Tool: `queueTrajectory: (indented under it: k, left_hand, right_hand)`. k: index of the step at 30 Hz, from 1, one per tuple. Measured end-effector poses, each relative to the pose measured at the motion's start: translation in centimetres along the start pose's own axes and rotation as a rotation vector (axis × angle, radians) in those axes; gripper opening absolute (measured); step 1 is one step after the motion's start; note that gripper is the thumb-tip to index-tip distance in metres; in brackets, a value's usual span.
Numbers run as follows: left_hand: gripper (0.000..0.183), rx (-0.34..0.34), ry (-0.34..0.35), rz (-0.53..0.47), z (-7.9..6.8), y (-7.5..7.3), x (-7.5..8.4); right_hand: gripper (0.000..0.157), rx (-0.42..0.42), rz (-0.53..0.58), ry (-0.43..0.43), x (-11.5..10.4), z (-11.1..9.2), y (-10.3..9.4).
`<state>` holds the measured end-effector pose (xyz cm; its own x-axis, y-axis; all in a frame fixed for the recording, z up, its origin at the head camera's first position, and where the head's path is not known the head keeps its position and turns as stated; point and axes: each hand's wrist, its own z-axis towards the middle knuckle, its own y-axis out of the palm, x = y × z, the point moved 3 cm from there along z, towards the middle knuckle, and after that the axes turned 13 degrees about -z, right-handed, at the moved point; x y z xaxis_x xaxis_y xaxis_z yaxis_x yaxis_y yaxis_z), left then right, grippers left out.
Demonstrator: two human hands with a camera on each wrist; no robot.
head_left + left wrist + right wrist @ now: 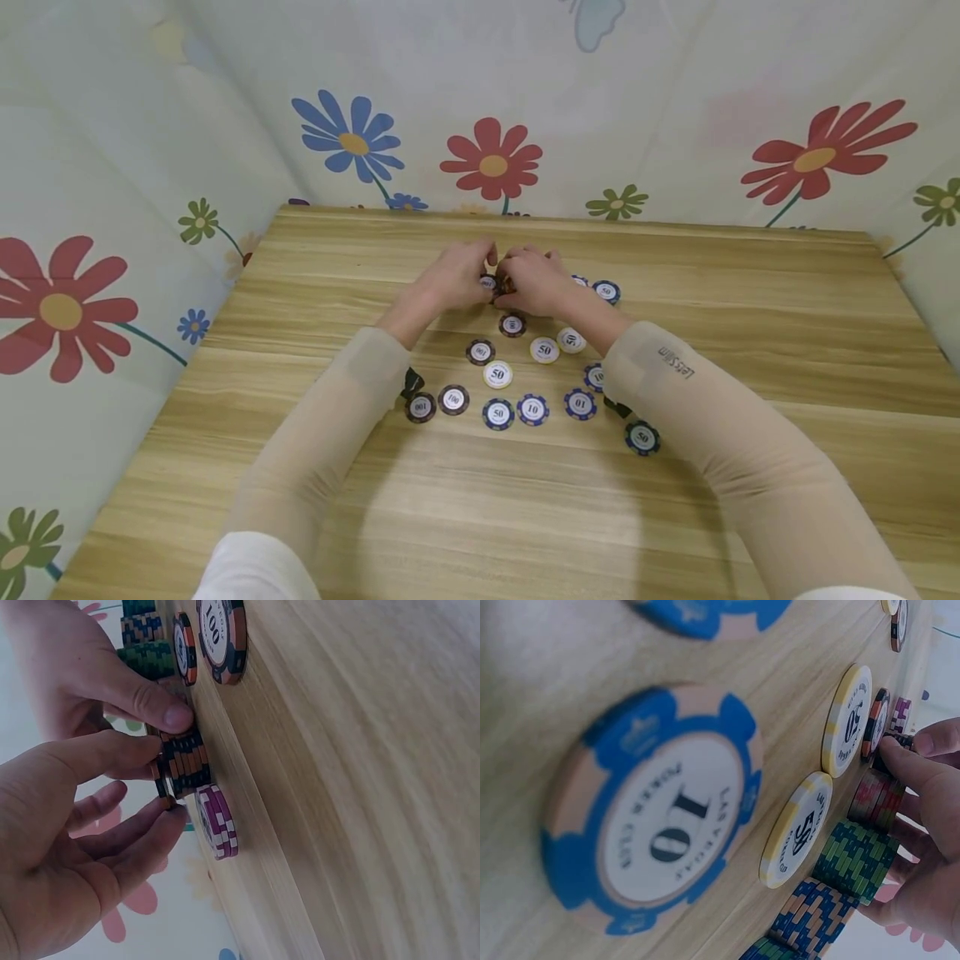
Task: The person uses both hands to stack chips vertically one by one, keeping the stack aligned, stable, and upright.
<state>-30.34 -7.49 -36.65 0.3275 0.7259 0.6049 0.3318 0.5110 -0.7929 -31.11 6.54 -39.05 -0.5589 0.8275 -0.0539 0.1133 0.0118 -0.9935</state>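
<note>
At the far side of the wooden table (487, 517), my left hand (457, 279) pinches a black-and-orange poker chip (163, 784) between thumb and fingers, at the top of a stack of black poker chips (189, 761). Opposite it, my right hand (543, 283) grips that stack, its thumb against the side in the left wrist view. Some of its fingers are hidden behind the chips. A loose black 100 chip (512, 324) lies just in front of the hands. Beside the black stack stands a short magenta stack (216, 825).
Red (876, 799), green (857, 859) and blue stacks (814, 916) stand in a row by the right hand. Several loose chips lie nearer, among them a yellow-edged 50 chip (498, 374) and a blue 10 chip (533, 409). A flowered curtain (645, 100) hangs behind the table.
</note>
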Motion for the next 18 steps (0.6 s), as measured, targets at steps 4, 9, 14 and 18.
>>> queueTrajectory:
  k: [4, 9, 14, 18]
  left_hand:
    - [0.038, 0.000, 0.008, 0.004, 0.02, 0.17, -0.01]
    - [0.039, 0.011, 0.020, -0.001, -0.03, 0.32, -0.14]
    - [0.046, 0.029, 0.046, -0.008, 0.08, 0.53, -0.31]
    - [0.047, 0.036, 0.057, -0.003, 0.17, 0.65, -0.34]
  right_hand:
    - [0.040, 0.004, 0.009, -0.005, 0.00, 0.08, 0.05]
    - [0.038, -0.001, 0.022, -0.005, 0.03, 0.15, 0.15]
    - [0.037, 0.000, 0.012, 0.001, 0.05, 0.21, 0.10]
    - [0.038, -0.001, 0.010, 0.000, 0.05, 0.12, -0.01]
